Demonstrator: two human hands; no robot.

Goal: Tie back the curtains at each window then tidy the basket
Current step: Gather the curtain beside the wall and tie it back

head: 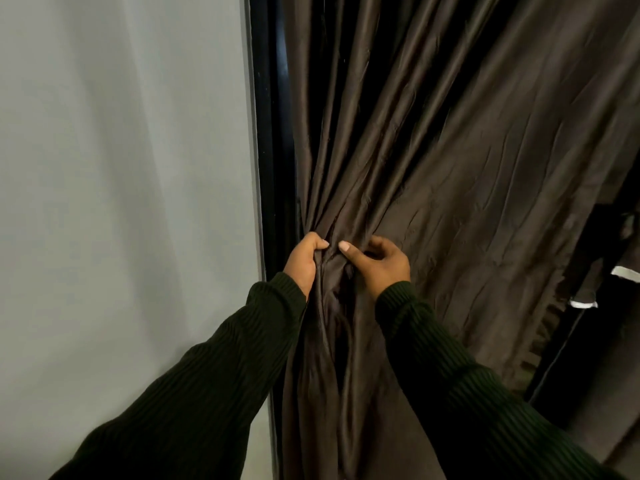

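Two arms in dark ribbed sleeves (194, 386) reach forward from the bottom of the view, nearly side by side. Both hands meet on a dark brown curtain (460, 174) a little below the middle of the picture. The left hand (304, 261) is at the curtain's left edge, its fingers curled around a bunch of gathered cloth, thumb pointing toward the other hand. The right hand (379, 266) sits just beside it, to the right, fingers bent and pinching the folds, with the thumb pressed into the cloth. Between the two hands the curtain is squeezed into a narrow waist; pleats fan out above it and hang loosely below, between the forearms.

The curtain fills the centre and right of the view, hanging at a slant, creased and slightly shiny. Just left of it runs a black vertical frame (273, 133). Left of the frame is a plain pale grey wall (121, 168). At the far right, behind the curtain's ruffled edge, is a dark area with two small white strips (625, 273); what they belong to cannot be made out.
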